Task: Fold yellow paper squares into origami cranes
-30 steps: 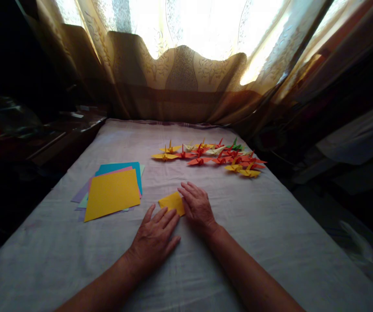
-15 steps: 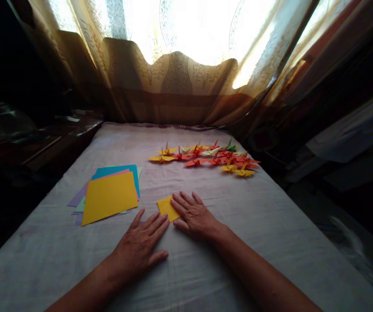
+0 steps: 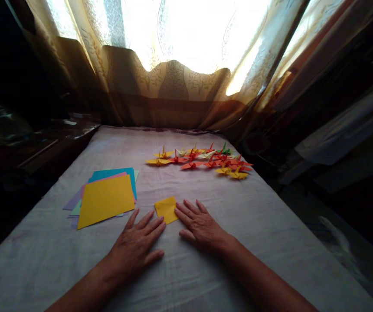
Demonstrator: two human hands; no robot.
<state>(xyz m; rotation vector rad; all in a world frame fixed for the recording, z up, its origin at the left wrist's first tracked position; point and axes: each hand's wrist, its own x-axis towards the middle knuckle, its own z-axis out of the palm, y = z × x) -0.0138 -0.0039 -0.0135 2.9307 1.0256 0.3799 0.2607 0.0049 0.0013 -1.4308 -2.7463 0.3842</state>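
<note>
A small yellow square of folded paper (image 3: 166, 208) lies flat on the cloth-covered surface (image 3: 180, 277) between my two hands. My left hand (image 3: 137, 238) rests palm down with its fingers spread, its fingertips touching the paper's lower left edge. On the other side, my right hand (image 3: 199, 223) also lies flat and open, fingertips at the paper's right edge. Neither hand grips anything. To the left of my left hand is a stack of coloured paper sheets (image 3: 106, 201), a yellow one on top and blue, pink, green and purple edges showing beneath.
Several folded paper cranes (image 3: 191, 165), in red, orange, yellow, white and green, stand grouped beyond my right hand. A patterned curtain (image 3: 173, 86) hangs behind the far edge. Dark shelving with clutter (image 3: 72, 125) is at the left, and hanging cloth (image 3: 336, 130) at the right.
My right hand has slid right off the paper's face to its edge, uncovering more of the square. The left hand stays at the paper. The whole view has shifted slightly.
</note>
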